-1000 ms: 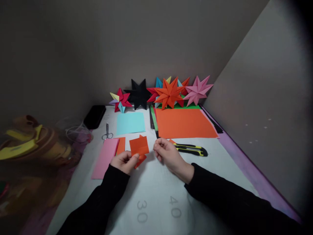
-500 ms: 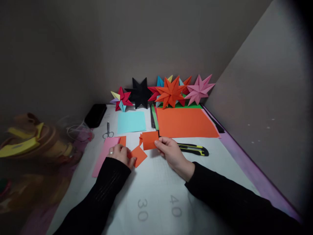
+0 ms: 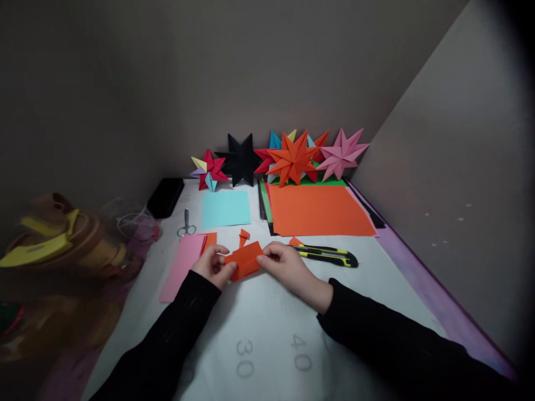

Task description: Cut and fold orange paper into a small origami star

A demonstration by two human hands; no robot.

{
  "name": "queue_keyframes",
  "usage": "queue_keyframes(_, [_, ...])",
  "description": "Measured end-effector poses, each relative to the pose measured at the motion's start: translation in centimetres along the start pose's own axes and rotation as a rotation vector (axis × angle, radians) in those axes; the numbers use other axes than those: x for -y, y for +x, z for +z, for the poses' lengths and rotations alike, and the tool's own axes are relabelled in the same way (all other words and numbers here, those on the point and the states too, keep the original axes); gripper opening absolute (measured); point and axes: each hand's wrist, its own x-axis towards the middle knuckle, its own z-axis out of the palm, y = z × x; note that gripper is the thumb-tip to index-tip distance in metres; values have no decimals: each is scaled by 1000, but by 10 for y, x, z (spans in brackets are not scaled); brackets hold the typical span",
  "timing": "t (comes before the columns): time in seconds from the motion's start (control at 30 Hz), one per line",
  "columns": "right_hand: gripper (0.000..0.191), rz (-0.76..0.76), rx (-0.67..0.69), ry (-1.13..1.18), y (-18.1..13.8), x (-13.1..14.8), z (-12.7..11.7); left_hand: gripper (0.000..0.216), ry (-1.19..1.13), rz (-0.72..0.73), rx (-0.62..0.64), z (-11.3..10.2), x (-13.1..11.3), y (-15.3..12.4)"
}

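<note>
Closer together than half a second ago, the left hand (image 3: 212, 267) and right hand (image 3: 292, 271) have met at one piece of orange paper (image 3: 246, 262), now tilted at the center of the frame. The left hand pinches its left end between thumb and fingers; the right hand pinches the opposite end. Whether the paper is one layer or more cannot be told. Just beyond it, a small folded orange piece (image 3: 243, 238) lies on the white table cover (image 3: 346, 306). At center left, pink paper (image 3: 181, 270) rests near the left hand, with scissors (image 3: 186, 225) above it and pale blue paper (image 3: 226, 210) farther up. A black-and-yellow cutter (image 3: 334, 257) lies right of center, near the right hand, below a large orange sheet (image 3: 321, 210). Paper stars (image 3: 292, 159), among them black, orange and pink ones, line the wall across the upper middle.
</note>
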Motion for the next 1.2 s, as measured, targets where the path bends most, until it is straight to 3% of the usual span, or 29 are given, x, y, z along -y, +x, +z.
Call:
queue_keyframes(0.1, [20, 5, -46, -77, -1, 0, 2, 40, -199, -45, 9, 2, -2, 0])
queue_keyframes(0.23, [23, 26, 4, -54, -4, 0, 8, 37, -215, -42, -32, 6, -4, -3])
queue_keyframes(0.33, [13, 55, 15, -9, -5, -2, 12, 27, -188, -5, -58, 9, -2, -5])
queue_keyframes(0.5, [9, -13, 52, 6, 0, -4, 9, 23, -44, 125, -52, 6, 7, -1])
queue_keyframes(0.6, [17, -93, 34, -110, 2, -4, 5, 24, 189, 253, -8, 0, 13, 3])
queue_keyframes(0.77, [6, -127, 67, -179, 1, -7, 5, 24, 542, 370, 108, -7, 17, 5])
queue_keyframes(0.9, [26, -131, 40, -186, -2, -8, 5, 29, 604, 410, 142, -9, 15, 2])
queue_keyframes(1.1, [13, -199, 39, -256, -4, -6, 6, 36, 578, 389, 267, -7, 10, -1])
queue_keyframes(1.2, [14, -191, 52, -247, -6, -5, 9, 39, 619, 355, 268, -3, 11, -1])
